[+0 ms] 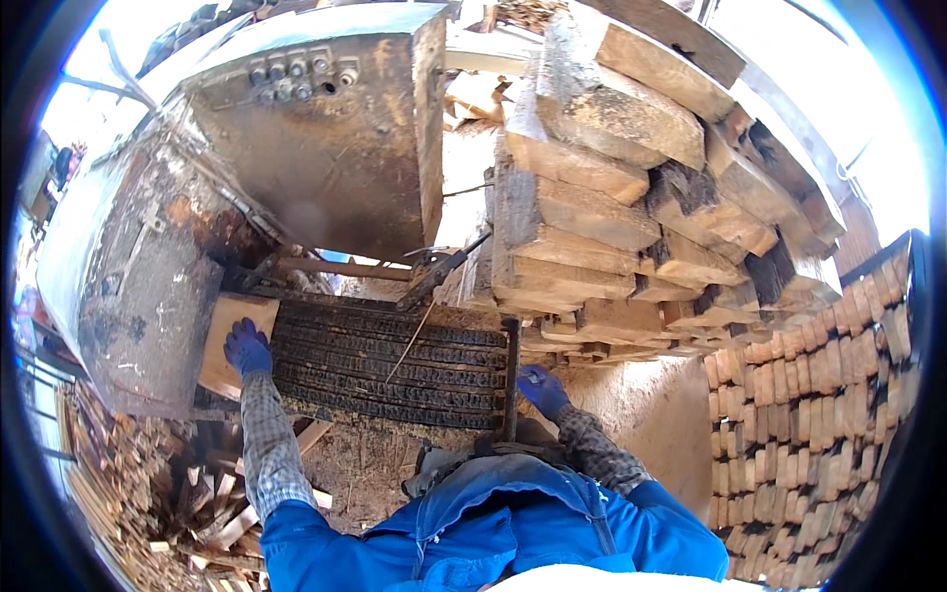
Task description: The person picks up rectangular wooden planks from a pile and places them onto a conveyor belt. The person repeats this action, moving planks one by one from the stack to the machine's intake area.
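Note:
My left hand [247,347], in a blue glove, lies with its fingers spread on a pale wooden board [223,380]. The board sits at the left end of a dark, greasy chain feed bed [385,365], against the rusty metal housing [163,306] of a machine. My right hand [543,389], also gloved in blue, is beside an upright dark metal bar [511,380] at the bed's right end. Its fingers point toward the bar and hold nothing that I can see; whether they touch it is unclear. A thin stick [411,341] lies slanting across the chains.
Thick wooden blocks [592,237] are stacked high beyond the bed on the right. More cut pieces [809,414] form a wall at far right. Offcuts [222,508] are heaped at lower left. A control box with knobs [326,148] stands behind the bed, near a metal lever [444,273].

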Demonstrator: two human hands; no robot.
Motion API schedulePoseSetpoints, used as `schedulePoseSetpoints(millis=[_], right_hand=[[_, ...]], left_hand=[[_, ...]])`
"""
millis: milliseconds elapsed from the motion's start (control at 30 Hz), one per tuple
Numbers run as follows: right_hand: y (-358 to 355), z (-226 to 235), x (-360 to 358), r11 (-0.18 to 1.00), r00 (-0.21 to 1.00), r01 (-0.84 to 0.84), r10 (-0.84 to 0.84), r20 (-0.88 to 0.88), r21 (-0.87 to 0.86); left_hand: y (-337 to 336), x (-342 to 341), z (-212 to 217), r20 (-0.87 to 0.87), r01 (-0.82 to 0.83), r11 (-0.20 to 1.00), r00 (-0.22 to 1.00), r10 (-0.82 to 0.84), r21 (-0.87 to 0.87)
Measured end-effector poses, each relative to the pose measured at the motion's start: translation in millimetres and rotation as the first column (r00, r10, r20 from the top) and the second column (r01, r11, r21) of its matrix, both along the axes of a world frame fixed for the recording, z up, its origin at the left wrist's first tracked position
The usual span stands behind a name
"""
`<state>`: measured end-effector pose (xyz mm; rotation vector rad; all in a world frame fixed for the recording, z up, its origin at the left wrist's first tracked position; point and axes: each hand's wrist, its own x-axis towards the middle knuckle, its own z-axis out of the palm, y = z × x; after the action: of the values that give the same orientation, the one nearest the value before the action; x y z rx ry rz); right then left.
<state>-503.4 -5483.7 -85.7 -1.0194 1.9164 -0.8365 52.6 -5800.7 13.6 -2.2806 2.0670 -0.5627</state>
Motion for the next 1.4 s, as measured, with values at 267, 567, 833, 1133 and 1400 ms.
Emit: schedulePoseSetpoints(millis=[267,567,833,1133,1400], right_hand=[[40.5,-11.7,-31.4,0.999,0.995,-0.018,0.021,-0.102,0.032],[34.8,-20.8,-27.4,0.993,0.997,-0.065,0.069,-0.042,0.103],[13.2,-22.9,-12.8,0.994,0.988,-0.108,0.111,0.108,-0.030],[-31.8,23.1,-11.5,0.957,0.970,-0.237,0.226,-0.086,-0.168],[-75.5,51.8,-21.4,0.914,0.948,-0.318,0.307,-0.083,-0.252]], left_hand=[[-12.0,-12.7,-4.1,-0.036,-0.170,0.970,0.983,0.179,0.176],[-2.6,-3.0,5.7,-0.112,-0.109,0.970,0.984,0.135,0.216],[10.9,24.9,5.6,-0.449,0.057,0.993,0.894,-0.006,0.100],[73.5,-253.6,-8.1,-0.364,0.536,0.795,0.707,-0.606,-0.283],[35.2,-288.5,-2.0,-0.492,0.577,0.799,0.752,-0.439,0.169]])
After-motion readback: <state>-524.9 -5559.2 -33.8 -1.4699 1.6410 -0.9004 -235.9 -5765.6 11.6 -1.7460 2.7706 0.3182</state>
